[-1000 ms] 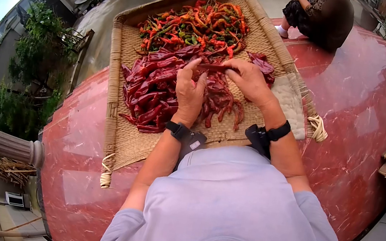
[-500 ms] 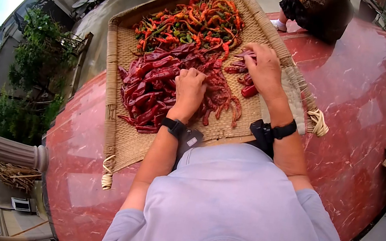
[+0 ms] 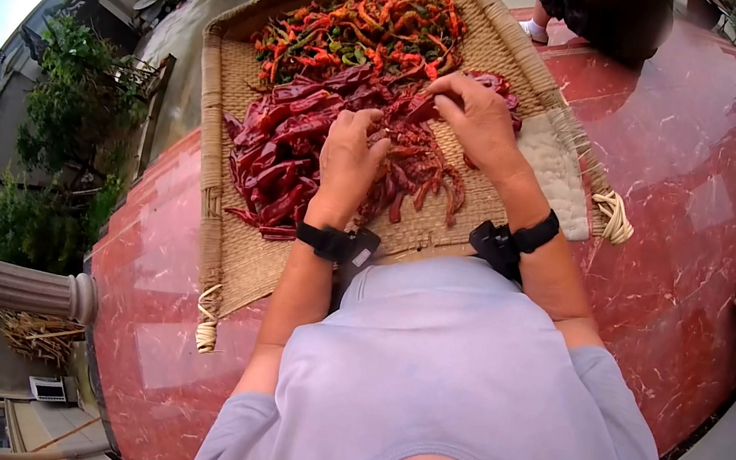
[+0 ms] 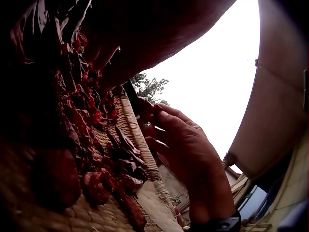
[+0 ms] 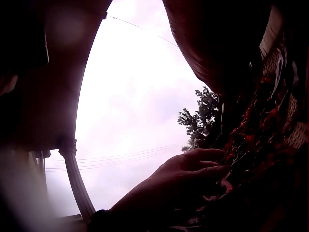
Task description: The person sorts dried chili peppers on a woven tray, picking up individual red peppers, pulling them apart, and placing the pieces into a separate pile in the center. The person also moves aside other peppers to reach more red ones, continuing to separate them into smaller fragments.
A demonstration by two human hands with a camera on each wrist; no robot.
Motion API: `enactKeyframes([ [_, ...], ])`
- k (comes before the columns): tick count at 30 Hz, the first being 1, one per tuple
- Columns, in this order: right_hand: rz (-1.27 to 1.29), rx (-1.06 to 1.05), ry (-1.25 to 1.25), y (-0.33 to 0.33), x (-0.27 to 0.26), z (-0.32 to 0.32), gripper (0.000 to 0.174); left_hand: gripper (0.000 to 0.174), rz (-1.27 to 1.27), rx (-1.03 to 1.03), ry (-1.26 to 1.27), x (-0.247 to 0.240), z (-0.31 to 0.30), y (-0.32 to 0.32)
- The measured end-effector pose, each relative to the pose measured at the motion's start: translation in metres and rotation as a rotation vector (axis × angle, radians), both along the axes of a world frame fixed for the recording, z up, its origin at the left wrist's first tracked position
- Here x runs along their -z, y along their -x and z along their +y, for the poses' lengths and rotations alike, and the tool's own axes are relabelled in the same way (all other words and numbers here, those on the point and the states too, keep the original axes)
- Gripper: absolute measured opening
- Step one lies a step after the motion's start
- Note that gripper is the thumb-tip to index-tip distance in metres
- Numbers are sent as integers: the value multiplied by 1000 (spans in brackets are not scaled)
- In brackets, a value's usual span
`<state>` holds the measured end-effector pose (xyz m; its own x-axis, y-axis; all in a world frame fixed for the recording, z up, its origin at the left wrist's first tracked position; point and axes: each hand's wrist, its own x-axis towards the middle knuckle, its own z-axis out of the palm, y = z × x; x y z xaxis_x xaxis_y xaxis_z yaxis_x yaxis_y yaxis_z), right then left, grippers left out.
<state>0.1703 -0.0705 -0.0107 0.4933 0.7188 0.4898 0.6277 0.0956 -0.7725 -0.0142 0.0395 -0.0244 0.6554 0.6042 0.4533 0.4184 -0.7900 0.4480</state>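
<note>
Dark red dried chili peppers (image 3: 278, 143) lie heaped in a woven tray (image 3: 215, 100). Between the thumb and fingers of my right hand (image 3: 482, 131) is a dark red chili pepper (image 3: 420, 107), pinched above the heap's right part. To the left, my left hand (image 3: 348, 161) hovers over the heap, its thumb apart from the bent forefinger and nothing visible between them. In the left wrist view the right hand (image 4: 186, 145) is seen from the side, fingertips brought together. The right wrist view is dark; the left hand (image 5: 178, 176) reaches toward the chilies there.
Thin orange, red and green chilies (image 3: 361, 31) fill the tray's far part. More dark chilies (image 3: 496, 87) lie at the right, beside a pale patch (image 3: 554, 178) on the tray. The tray rests on a glossy red surface (image 3: 657, 228). Another person (image 3: 619, 15) sits at the far right.
A long chili was between both hands at first. The right hand went to the chilies at the right, then came back toward the left hand with a chili. The left hand's fingers have spread from the thumb.
</note>
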Motion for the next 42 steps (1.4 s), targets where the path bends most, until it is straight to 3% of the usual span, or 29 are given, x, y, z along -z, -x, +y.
enactKeyframes([
  [2, 49, 191, 82, -10, -5, -7, 20, 49, 118, -40, -40, 5, 3, 5],
  [8, -296, 620, -56, -40, 20, -4, 21, 43, 257, -54, -74, 9, 0, 2],
  [11, -248, 353, -81, -20, 3, -9, 18, 39, 285, -131, -109, 12, 0, 0],
  [14, -319, -42, 140, -1, 12, 1, 18, 34, 313, -155, -144, 21, 7, -1],
  [17, -495, -201, 303, 11, 33, 10, 16, 29, 306, -151, -151, 26, 12, -1],
  [20, -599, -147, 345, 15, 55, 20, 14, 26, 277, -143, -109, 23, 11, -1],
  [22, -511, -165, 339, 17, 54, 20, 11, 26, 272, -125, -78, 21, 10, 0],
  [28, -458, -146, 318, 10, 36, 12, 9, 22, 178, -112, -46, 31, 13, 1],
  [30, -416, -103, 369, 3, 19, 7, 9, 25, 217, -109, -147, 35, 15, 2],
  [34, -371, 151, 294, -21, 0, -11, 10, 24, 272, -119, -160, 28, 9, 1],
  [37, -453, 397, 76, -27, -11, -25, 15, 21, 193, -84, -108, 31, 13, 3],
  [40, 162, -218, 350, -17, -37, -51, 18, 17, 25, -145, 121, 25, 9, 2],
  [42, -35, -497, 607, -13, -25, -59, 22, 18, -164, -117, 223, 30, 14, 0],
])
